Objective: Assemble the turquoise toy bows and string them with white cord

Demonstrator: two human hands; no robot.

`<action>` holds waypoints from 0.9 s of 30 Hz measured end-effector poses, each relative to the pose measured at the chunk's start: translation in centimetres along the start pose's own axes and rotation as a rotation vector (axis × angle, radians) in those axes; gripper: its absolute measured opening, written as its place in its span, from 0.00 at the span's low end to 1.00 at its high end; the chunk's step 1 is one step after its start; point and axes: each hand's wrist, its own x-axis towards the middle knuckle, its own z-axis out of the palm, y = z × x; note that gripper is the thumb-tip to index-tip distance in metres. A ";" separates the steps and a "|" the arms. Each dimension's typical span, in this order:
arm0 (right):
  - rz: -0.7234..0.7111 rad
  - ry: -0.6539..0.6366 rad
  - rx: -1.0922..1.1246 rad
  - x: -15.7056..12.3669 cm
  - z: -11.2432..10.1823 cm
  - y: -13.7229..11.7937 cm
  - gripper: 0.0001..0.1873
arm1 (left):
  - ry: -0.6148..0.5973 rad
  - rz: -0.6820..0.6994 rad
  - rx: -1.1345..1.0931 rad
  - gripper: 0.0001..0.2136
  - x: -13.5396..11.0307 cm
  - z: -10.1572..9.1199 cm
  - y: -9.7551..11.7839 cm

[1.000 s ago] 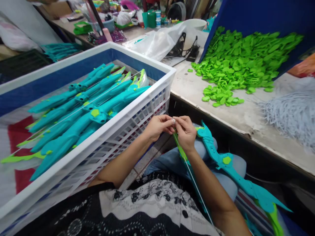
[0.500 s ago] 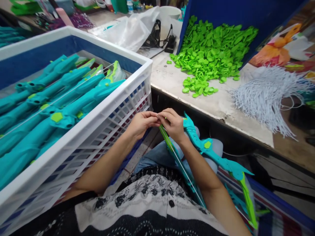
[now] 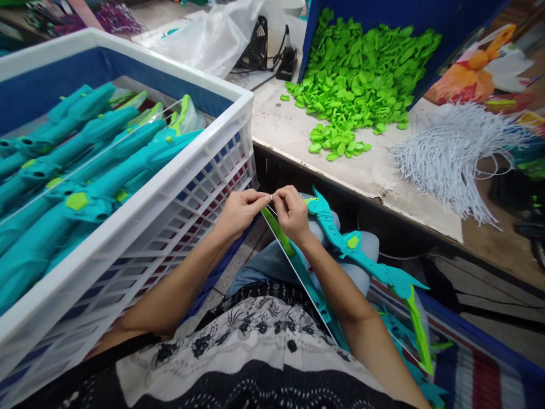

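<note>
With fingertips meeting, left hand (image 3: 240,213) and right hand (image 3: 292,211) pinch the white string (image 3: 298,272) above the bow (image 3: 280,230), near the desk's (image 3: 272,128) front edge. A loose pinch could perhaps let this straight string slip.

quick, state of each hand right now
Left hand: closed, pinching white string.
Right hand: closed, pinching the white string close beside it.

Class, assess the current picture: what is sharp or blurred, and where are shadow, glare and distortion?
Head view: left hand and right hand fairly clear, purple strands soft; head view: darkness beneath the table, pale sheen on the plastic sheet; head view: white crate apparently stretched towards the left edge.
</note>
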 end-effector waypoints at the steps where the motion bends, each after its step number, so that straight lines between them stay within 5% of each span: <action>1: -0.033 -0.004 -0.049 -0.1 0.0 0.1 0.08 | -0.010 0.021 0.058 0.10 -0.1 -0.1 0.2; 6: -0.100 -0.008 -0.273 -0.3 0.4 0.9 0.10 | -0.066 0.113 0.304 0.10 -0.8 -0.1 1.1; 11: 0.058 -0.020 -0.194 -0.6 -0.5 1.7 0.12 | 0.015 0.105 0.158 0.09 -0.7 0.9 0.4; 14: 0.119 -0.082 -0.203 -3.1 -4.4 3.2 0.12 | 0.091 0.054 -0.140 0.13 -1.8 0.6 -0.6; 16: 0.232 -0.089 -0.402 -6.1 -8.2 4.8 0.15 | 0.101 0.032 -0.261 0.11 -3.5 0.0 -1.4; 19: 0.406 -0.278 -0.743 -11.0 -13.1 6.9 0.26 | -0.272 0.111 -0.078 0.07 -6.6 0.4 -3.1; 21: 0.452 -0.434 -0.836 -13.3 -14.6 7.6 0.31 | -0.615 0.330 0.175 0.12 -8.2 2.7 -4.5; 23: 0.460 -0.501 -0.854 -14.3 -14.6 7.7 0.29 | -0.788 0.626 0.426 0.20 -8.9 6.6 -6.1; 27: 0.499 -0.488 -0.833 -13.9 -13.4 7.4 0.27 | -0.749 0.940 0.791 0.17 -8.2 13.9 -8.7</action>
